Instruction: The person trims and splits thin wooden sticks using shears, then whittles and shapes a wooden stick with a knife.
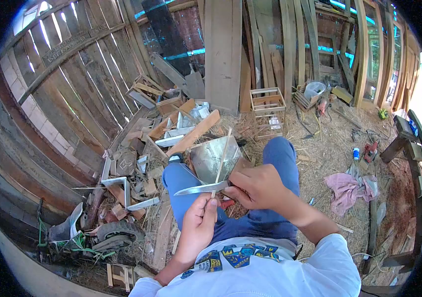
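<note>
My right hand (258, 186) is closed round the handle of a knife (198, 189), whose blade points left. The blade lies across a thin wooden stick (225, 154), just above my left hand (200, 218). My left hand pinches the lower end of that stick, which slants up and away from me. Beyond the knife, between my knees, is a flat greyish board (214, 157) with a stained surface. Something red (227, 203) shows below my right hand; I cannot make out what it is.
Wood scraps (191, 131) are heaped ahead and to the left, near a wheel (117, 233). A wooden frame (268, 101) stands ahead. To the right lie a pink cloth (342, 190), a blue can (356, 153) and a red power tool (370, 151). Planks (285, 49) lean against the wall.
</note>
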Demonstrator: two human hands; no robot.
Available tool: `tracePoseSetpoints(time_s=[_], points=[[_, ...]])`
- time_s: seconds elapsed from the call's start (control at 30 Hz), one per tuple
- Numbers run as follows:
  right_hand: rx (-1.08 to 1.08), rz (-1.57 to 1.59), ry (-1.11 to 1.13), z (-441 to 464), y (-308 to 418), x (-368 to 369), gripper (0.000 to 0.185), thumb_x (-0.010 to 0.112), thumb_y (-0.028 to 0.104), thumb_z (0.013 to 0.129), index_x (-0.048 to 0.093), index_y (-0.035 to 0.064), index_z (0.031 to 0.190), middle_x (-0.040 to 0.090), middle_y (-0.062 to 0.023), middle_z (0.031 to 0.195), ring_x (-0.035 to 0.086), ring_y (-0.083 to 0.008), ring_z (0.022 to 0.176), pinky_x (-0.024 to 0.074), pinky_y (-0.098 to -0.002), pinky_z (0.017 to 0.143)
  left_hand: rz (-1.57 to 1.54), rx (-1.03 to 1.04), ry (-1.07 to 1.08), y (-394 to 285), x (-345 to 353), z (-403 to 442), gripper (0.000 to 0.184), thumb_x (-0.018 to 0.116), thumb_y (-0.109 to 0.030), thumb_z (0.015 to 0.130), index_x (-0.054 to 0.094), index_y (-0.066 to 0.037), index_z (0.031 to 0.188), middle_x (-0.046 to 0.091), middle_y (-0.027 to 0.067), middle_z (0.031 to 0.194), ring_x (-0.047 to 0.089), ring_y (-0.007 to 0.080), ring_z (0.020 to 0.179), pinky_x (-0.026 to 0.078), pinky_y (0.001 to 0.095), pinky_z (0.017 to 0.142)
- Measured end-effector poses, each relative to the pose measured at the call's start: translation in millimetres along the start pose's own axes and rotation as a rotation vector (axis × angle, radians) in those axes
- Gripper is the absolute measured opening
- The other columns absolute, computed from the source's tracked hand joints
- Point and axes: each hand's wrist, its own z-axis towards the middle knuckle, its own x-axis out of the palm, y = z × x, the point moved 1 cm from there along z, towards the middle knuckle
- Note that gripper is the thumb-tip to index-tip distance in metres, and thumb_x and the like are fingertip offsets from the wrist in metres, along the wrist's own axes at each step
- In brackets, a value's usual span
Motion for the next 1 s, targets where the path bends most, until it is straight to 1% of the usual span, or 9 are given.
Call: tracePoseSetpoints(time_s=[0.3, 0.4, 0.47, 0.6, 0.67, 0.7, 0.77, 0.87, 1.0], points=[[0.009, -0.053, 0.029, 3, 6, -4, 0.025, 0.070, 0.033, 0.091, 0.057, 0.0140, 0.082, 0.058, -0.0054, 0.063, 0.062, -0.0284, 0.054, 0.0464, -0.0418, 0.048, 0.037, 0.037, -0.081, -7, 7, 0, 0.017, 0.048, -0.018, 0.111, 0.058, -0.007, 0.104, 0.040, -0.0099, 0.065, 0.034, -0.0008, 0.055, 0.024, 0.0206, 0.047], [0.073, -0.058, -0.079, 11, -13, -11, 0.023, 0.070, 0.030, 0.092, 0.058, 0.0123, 0.083, 0.060, -0.0072, 0.064, 0.063, -0.0304, 0.055, 0.0465, -0.0432, 0.049, 0.060, 0.072, -0.025, -11, 7, -3, 0.016, 0.048, -0.017, 0.111, 0.058, -0.006, 0.104, 0.041, -0.0100, 0.066, 0.035, -0.0011, 0.056, 0.024, 0.0209, 0.047], [0.330, -0.182, -0.293, 14, -45, -27, 0.022, 0.069, 0.027, 0.093, 0.058, 0.0107, 0.084, 0.060, -0.0095, 0.065, 0.064, -0.0327, 0.057, 0.0468, -0.0446, 0.050, 0.077, 0.066, -0.008, -4, 6, -8, 0.016, 0.048, -0.017, 0.111, 0.058, -0.006, 0.103, 0.041, -0.0100, 0.066, 0.035, -0.0012, 0.056, 0.024, 0.0208, 0.048], [0.326, -0.032, -0.334, 10, -46, -33, 0.020, 0.068, 0.024, 0.094, 0.058, 0.0101, 0.084, 0.059, -0.0113, 0.064, 0.063, -0.0348, 0.058, 0.0466, -0.0451, 0.051, 0.088, 0.051, -0.052, 3, 1, -5, 0.016, 0.049, -0.017, 0.111, 0.058, -0.006, 0.103, 0.040, -0.0100, 0.066, 0.035, -0.0014, 0.056, 0.024, 0.0202, 0.049], [0.201, 0.051, -0.112, 3, -18, -21, 0.021, 0.068, 0.025, 0.094, 0.057, 0.0103, 0.084, 0.059, -0.0111, 0.065, 0.063, -0.0349, 0.058, 0.0466, -0.0455, 0.051, 0.077, 0.057, -0.058, -2, 0, -2, 0.016, 0.049, -0.018, 0.111, 0.058, -0.006, 0.104, 0.040, -0.0099, 0.066, 0.035, -0.0014, 0.057, 0.025, 0.0203, 0.049], [0.202, 0.050, -0.112, 1, -8, -15, 0.021, 0.068, 0.025, 0.094, 0.057, 0.0103, 0.084, 0.059, -0.0111, 0.065, 0.063, -0.0349, 0.058, 0.0466, -0.0455, 0.051, 0.065, 0.061, -0.061, -4, 0, -2, 0.016, 0.049, -0.018, 0.111, 0.058, -0.007, 0.104, 0.040, -0.0099, 0.066, 0.035, -0.0014, 0.057, 0.025, 0.0203, 0.049], [0.074, 0.066, 0.017, 0, 8, -5, 0.018, 0.070, 0.024, 0.091, 0.060, 0.0089, 0.087, 0.059, -0.0109, 0.066, 0.061, -0.0339, 0.057, 0.0448, -0.0435, 0.050, 0.054, 0.069, -0.058, -5, 2, -3, 0.017, 0.049, -0.019, 0.111, 0.059, -0.006, 0.105, 0.040, -0.0099, 0.067, 0.035, -0.0014, 0.057, 0.025, 0.0204, 0.049], [0.051, 0.013, 0.014, 2, 10, -2, 0.024, 0.069, 0.032, 0.091, 0.057, 0.0128, 0.084, 0.058, -0.0085, 0.064, 0.063, -0.0315, 0.057, 0.0466, -0.0448, 0.050, 0.057, 0.086, -0.057, -4, 3, -2, 0.017, 0.050, -0.020, 0.111, 0.059, -0.007, 0.105, 0.040, -0.0099, 0.067, 0.034, -0.0013, 0.057, 0.025, 0.0207, 0.049], [0.048, -0.015, 0.005, 4, 5, -2, 0.024, 0.069, 0.033, 0.091, 0.057, 0.0135, 0.084, 0.058, -0.0075, 0.063, 0.064, -0.0302, 0.057, 0.0471, -0.0440, 0.050, 0.120, 0.107, -0.095, -11, 7, -5, 0.017, 0.050, -0.020, 0.111, 0.059, -0.007, 0.104, 0.039, -0.0100, 0.067, 0.034, -0.0010, 0.057, 0.024, 0.0209, 0.049]])
